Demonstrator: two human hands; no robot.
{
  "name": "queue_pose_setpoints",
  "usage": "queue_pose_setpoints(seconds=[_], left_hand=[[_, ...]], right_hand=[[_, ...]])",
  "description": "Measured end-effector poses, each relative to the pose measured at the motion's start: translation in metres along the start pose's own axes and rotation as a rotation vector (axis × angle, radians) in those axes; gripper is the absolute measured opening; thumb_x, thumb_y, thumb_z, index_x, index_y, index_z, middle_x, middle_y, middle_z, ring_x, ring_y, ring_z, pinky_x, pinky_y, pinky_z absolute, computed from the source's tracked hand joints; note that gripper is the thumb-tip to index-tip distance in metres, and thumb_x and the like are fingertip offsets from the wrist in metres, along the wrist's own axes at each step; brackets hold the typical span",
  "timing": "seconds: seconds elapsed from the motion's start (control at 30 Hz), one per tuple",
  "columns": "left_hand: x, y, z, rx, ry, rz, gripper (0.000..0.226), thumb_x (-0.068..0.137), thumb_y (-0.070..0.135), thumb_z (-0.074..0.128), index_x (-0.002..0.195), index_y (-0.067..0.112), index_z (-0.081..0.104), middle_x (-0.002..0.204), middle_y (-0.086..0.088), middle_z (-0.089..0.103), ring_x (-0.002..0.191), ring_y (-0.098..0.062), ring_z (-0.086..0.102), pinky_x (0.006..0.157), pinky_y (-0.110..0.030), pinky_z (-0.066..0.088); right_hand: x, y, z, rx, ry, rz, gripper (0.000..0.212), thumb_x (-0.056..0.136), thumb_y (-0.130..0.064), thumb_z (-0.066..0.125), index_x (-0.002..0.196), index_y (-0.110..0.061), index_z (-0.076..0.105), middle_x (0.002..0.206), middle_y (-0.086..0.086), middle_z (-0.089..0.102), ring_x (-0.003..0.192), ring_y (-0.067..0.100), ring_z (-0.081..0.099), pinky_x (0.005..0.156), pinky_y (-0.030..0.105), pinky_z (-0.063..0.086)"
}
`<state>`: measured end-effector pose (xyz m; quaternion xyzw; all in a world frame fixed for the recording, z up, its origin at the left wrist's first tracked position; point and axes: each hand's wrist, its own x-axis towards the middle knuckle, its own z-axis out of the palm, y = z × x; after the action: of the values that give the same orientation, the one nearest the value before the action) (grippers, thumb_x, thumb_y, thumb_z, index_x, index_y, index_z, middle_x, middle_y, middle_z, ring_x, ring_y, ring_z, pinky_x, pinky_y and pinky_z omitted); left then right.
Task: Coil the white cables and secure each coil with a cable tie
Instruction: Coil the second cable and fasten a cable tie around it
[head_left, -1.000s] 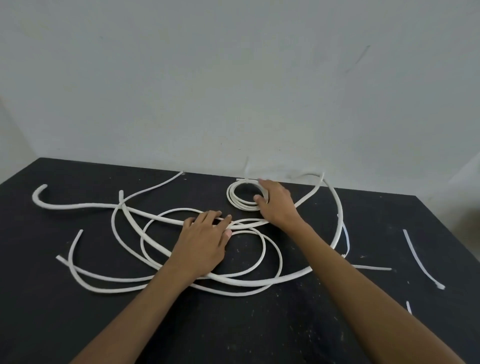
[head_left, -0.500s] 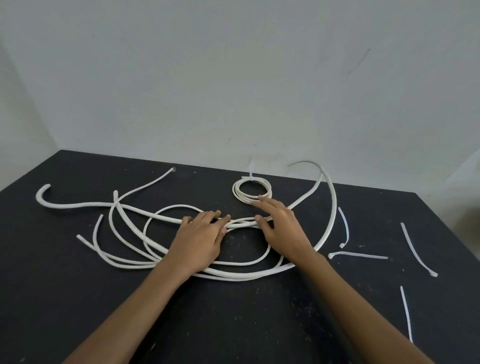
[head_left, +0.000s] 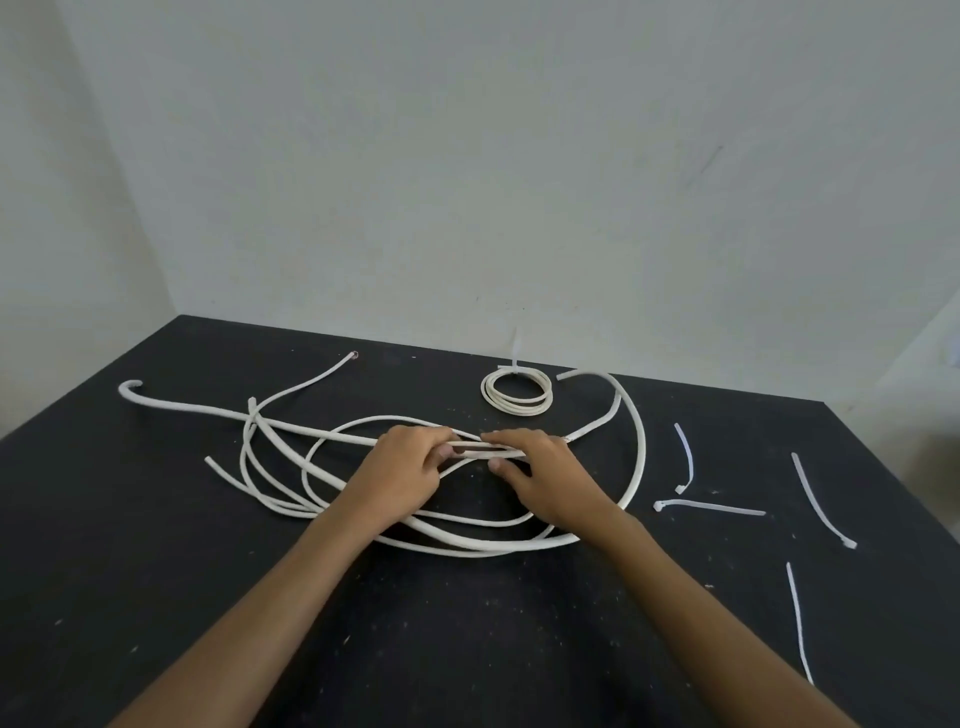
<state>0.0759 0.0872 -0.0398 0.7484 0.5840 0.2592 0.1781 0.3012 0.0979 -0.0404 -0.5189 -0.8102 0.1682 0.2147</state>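
Note:
Loose white cables (head_left: 291, 467) sprawl in wide loops across the black table (head_left: 156, 597). My left hand (head_left: 400, 475) and my right hand (head_left: 545, 478) meet at the middle of the tangle, both pinching the same bundle of cable strands (head_left: 470, 451) between them. Behind the hands lies a small finished coil (head_left: 516, 392), bound with a cable tie whose tail sticks up. Several loose white cable ties (head_left: 709, 506) lie on the table to the right.
A pale wall rises right behind the table's far edge (head_left: 675, 384). One thick cable (head_left: 636, 447) arcs around my right hand. The table's right edge runs close to the outer cable ties (head_left: 823, 501).
My right hand left the small coil and came back to the loose cables. Both hands went from lying flat on the strands to pinching them together.

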Motion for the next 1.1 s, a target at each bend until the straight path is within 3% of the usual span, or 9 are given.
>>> queue_pose_setpoints(seconds=[0.1, 0.2, 0.3, 0.43, 0.53, 0.7, 0.8, 0.9, 1.1], left_hand=[[-0.004, 0.009, -0.008, -0.144, -0.005, -0.045, 0.027, 0.109, 0.015, 0.054, 0.101, 0.025, 0.078, 0.074, 0.009, 0.063, 0.063, 0.002, 0.057, 0.061, -0.019, 0.037], [-0.006, 0.012, -0.015, -0.271, 0.044, -0.101, 0.033, 0.110, 0.012, 0.050, 0.098, 0.026, 0.077, 0.088, 0.013, 0.073, 0.083, 0.010, 0.063, 0.074, -0.011, 0.040], [-0.007, 0.011, -0.023, -0.456, 0.122, -0.171, 0.036, 0.111, 0.009, 0.045, 0.096, 0.022, 0.075, 0.095, 0.009, 0.081, 0.098, -0.001, 0.074, 0.091, -0.022, 0.050], [-0.008, 0.010, -0.029, -0.693, 0.290, -0.284, 0.036, 0.112, 0.006, 0.037, 0.100, 0.010, 0.070, 0.088, -0.007, 0.081, 0.083, -0.019, 0.081, 0.083, -0.040, 0.060], [-0.008, 0.015, -0.031, -0.692, 0.300, -0.273, 0.032, 0.113, 0.011, 0.040, 0.106, 0.016, 0.071, 0.083, -0.007, 0.079, 0.073, -0.021, 0.078, 0.072, -0.036, 0.058], [-0.002, 0.028, -0.040, -0.584, 0.312, -0.174, 0.032, 0.111, 0.016, 0.048, 0.101, 0.026, 0.077, 0.067, -0.004, 0.061, 0.055, -0.004, 0.052, 0.055, -0.019, 0.042], [0.002, 0.042, -0.049, -0.474, 0.242, -0.078, 0.032, 0.109, 0.013, 0.052, 0.099, 0.027, 0.078, 0.066, -0.008, 0.062, 0.054, -0.002, 0.052, 0.055, -0.012, 0.040], [0.007, 0.052, -0.049, -0.396, 0.169, -0.022, 0.031, 0.107, 0.015, 0.055, 0.097, 0.034, 0.077, 0.065, -0.001, 0.062, 0.056, -0.004, 0.050, 0.058, -0.020, 0.041], [0.001, 0.048, -0.048, -0.417, 0.073, -0.035, 0.023, 0.108, 0.039, 0.056, 0.097, 0.038, 0.077, 0.057, 0.010, 0.052, 0.057, -0.006, 0.049, 0.072, -0.036, 0.049]], right_hand=[[0.003, -0.005, 0.001, 0.071, 0.056, 0.031, 0.019, 0.107, -0.025, 0.064, 0.122, -0.025, 0.075, 0.110, -0.011, 0.076, 0.095, 0.003, 0.064, 0.089, 0.027, 0.045], [0.005, -0.006, -0.002, 0.124, 0.080, 0.087, 0.012, 0.107, -0.025, 0.063, 0.108, -0.022, 0.075, 0.100, -0.011, 0.076, 0.099, 0.009, 0.066, 0.087, 0.027, 0.047], [0.005, -0.005, -0.007, 0.153, 0.087, 0.143, 0.017, 0.108, -0.029, 0.062, 0.095, -0.022, 0.072, 0.090, -0.007, 0.075, 0.097, 0.014, 0.068, 0.086, 0.032, 0.051], [0.001, -0.003, -0.018, 0.261, 0.130, 0.167, 0.028, 0.110, -0.019, 0.055, 0.090, -0.020, 0.073, 0.075, 0.000, 0.073, 0.080, 0.021, 0.071, 0.077, 0.028, 0.054], [-0.001, -0.010, -0.028, 0.278, 0.116, 0.150, 0.031, 0.111, -0.014, 0.052, 0.088, -0.019, 0.073, 0.072, 0.002, 0.073, 0.080, 0.028, 0.070, 0.073, 0.028, 0.054], [0.002, -0.005, -0.044, 0.341, 0.024, 0.184, 0.020, 0.104, -0.036, 0.061, 0.100, -0.028, 0.079, 0.096, 0.002, 0.080, 0.097, 0.021, 0.076, 0.099, 0.052, 0.060], [0.002, -0.012, -0.050, 0.259, -0.059, 0.143, 0.027, 0.105, -0.046, 0.059, 0.120, -0.033, 0.077, 0.108, -0.010, 0.080, 0.108, 0.009, 0.073, 0.104, 0.044, 0.057], [0.002, -0.030, -0.053, 0.359, -0.059, 0.096, 0.029, 0.114, -0.035, 0.049, 0.112, -0.025, 0.076, 0.091, -0.010, 0.077, 0.091, 0.003, 0.069, 0.090, 0.025, 0.053], [0.006, -0.017, -0.059, 0.702, 0.317, 0.286, 0.035, 0.114, -0.009, 0.040, 0.088, -0.013, 0.064, 0.072, -0.001, 0.055, 0.070, 0.015, 0.053, 0.067, 0.024, 0.043]])
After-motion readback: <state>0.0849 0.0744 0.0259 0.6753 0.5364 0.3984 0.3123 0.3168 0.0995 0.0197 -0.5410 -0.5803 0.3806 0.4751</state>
